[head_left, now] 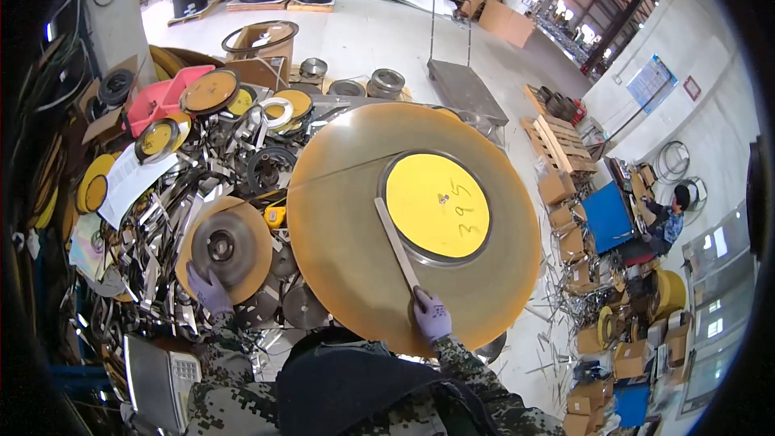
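The large amber disc with a yellow centre [347,218] lies flat on the cluttered bench [153,218]. The gloved right hand [432,316] pinches a thin metal strip [395,242] lying across it. The left hand [208,289], fingers together, presses on a smaller amber reel [234,234] just beside it.

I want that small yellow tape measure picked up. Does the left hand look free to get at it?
Probably yes: the left hand rests on the smaller reel, and the tape measure lies uncovered just past that reel's far edge.
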Demonstrator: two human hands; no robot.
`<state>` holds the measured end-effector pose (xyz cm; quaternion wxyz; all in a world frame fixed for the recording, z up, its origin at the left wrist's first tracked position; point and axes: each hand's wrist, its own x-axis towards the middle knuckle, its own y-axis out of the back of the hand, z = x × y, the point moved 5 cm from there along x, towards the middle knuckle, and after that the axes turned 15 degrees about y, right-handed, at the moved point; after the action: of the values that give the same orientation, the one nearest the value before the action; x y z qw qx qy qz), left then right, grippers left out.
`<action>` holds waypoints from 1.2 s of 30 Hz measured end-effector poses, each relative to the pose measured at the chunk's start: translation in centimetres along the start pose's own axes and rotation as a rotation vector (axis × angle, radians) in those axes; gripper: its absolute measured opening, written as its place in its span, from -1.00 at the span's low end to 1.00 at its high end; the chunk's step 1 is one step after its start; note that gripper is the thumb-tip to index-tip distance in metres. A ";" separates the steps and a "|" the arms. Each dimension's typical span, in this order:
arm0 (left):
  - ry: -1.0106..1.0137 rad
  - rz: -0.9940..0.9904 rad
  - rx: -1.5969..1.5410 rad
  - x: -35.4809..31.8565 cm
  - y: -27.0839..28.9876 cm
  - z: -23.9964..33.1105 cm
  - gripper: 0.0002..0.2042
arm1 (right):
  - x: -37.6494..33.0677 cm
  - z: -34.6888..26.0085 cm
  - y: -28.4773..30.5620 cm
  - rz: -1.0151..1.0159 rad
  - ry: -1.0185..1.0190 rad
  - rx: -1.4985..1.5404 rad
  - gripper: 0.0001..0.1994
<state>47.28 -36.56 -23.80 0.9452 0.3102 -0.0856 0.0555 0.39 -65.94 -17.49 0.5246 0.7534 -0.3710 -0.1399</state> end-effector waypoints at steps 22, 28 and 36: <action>0.036 0.026 -0.048 -0.4 0.6 0.9 -0.47 | 2.3 -0.8 0.1 -0.026 0.031 0.053 -0.59; 0.003 0.056 0.081 -0.9 1.0 2.8 -0.49 | 1.7 -0.3 -1.5 -0.016 -0.016 0.084 -0.60; 0.029 0.033 0.066 -0.6 1.1 2.0 -0.41 | 3.9 -11.2 -4.9 -0.371 0.389 0.171 -0.58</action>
<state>46.26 -36.91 -21.73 0.9346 0.3387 -0.0752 0.0783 11.81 -60.13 -16.57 0.4859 0.8627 -0.1294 -0.0544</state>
